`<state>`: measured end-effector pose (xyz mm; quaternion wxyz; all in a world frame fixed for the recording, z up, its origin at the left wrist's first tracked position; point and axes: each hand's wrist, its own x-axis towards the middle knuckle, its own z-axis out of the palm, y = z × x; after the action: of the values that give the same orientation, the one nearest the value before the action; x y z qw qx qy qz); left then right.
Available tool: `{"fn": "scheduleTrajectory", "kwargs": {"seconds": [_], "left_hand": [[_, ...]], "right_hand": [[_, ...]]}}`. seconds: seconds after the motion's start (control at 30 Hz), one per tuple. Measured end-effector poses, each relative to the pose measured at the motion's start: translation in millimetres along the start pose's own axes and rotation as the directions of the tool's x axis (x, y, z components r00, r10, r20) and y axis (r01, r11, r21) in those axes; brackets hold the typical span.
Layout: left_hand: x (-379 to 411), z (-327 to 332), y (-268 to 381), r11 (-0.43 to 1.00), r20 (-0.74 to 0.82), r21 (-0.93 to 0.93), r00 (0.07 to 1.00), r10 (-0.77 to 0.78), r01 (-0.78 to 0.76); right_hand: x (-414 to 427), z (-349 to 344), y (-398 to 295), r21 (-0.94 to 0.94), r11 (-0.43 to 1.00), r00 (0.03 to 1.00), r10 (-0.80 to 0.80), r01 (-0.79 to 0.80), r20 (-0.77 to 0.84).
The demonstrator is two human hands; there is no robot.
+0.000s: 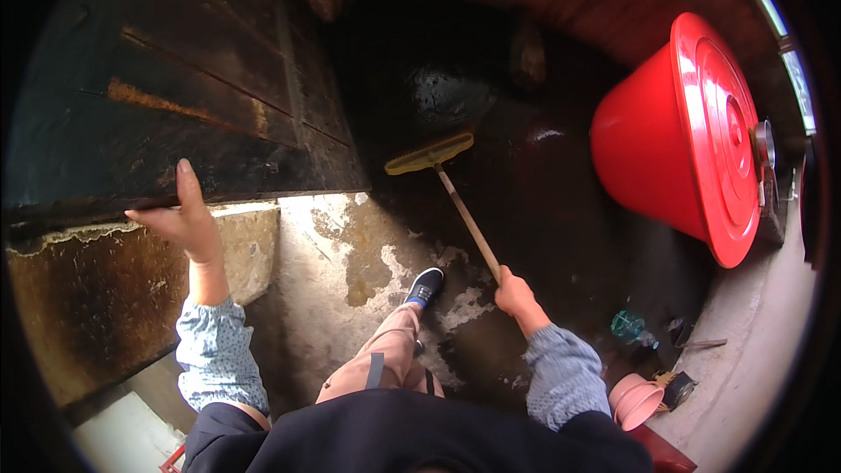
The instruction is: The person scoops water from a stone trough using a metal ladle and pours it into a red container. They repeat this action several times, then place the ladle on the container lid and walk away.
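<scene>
My right hand (pixel 516 294) grips the upper end of a wooden handle (pixel 468 217). At its far end a yellowish rake-like head (pixel 428 154), with short teeth along one edge, lies over the dark floor. My left hand (pixel 190 213) rests against the edge of a dark, worn wooden door or panel (pixel 263 164), its thumb and fingers spread and no tool in it. Where the panel's far side meets the floor is too dark to tell.
A big red plastic tub with a lid (pixel 650 125) stands at the right. Near the right wall lie a greenish plastic bottle (pixel 629 327) and a pink pot (pixel 636 401). A stained stone or concrete block (pixel 98 289) is at the left. The floor (pixel 374 256) is patchy, partly wet-looking.
</scene>
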<state>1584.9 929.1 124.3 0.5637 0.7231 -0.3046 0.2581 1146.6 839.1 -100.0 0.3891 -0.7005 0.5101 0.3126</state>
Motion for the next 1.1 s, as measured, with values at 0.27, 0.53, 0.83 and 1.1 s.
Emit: {"fn": "scheduleTrajectory", "kwargs": {"seconds": [0.27,0.53,0.83,1.1], "left_hand": [[-4,3,-16,0.993,-0.003,-0.105,0.998,0.058,-0.058],[-10,-17,-29,0.939,0.126,0.263,0.973,0.193,-0.221],[-3,3,-10,0.99,0.117,-0.124,0.989,0.089,-0.074],[-2,0,-19,0.981,0.129,-0.096,0.975,0.181,-0.169]], "right_hand": [[46,-70,-72,-0.03,0.98,0.935,-0.194,0.195,-0.298],[267,-112,-238,-0.044,0.952,0.871,-0.295,0.303,-0.393],[174,-42,-58,-0.566,0.794,0.954,-0.296,0.221,-0.044],[32,-133,-29,-0.377,0.866,0.923,-0.378,0.329,-0.064]]}}
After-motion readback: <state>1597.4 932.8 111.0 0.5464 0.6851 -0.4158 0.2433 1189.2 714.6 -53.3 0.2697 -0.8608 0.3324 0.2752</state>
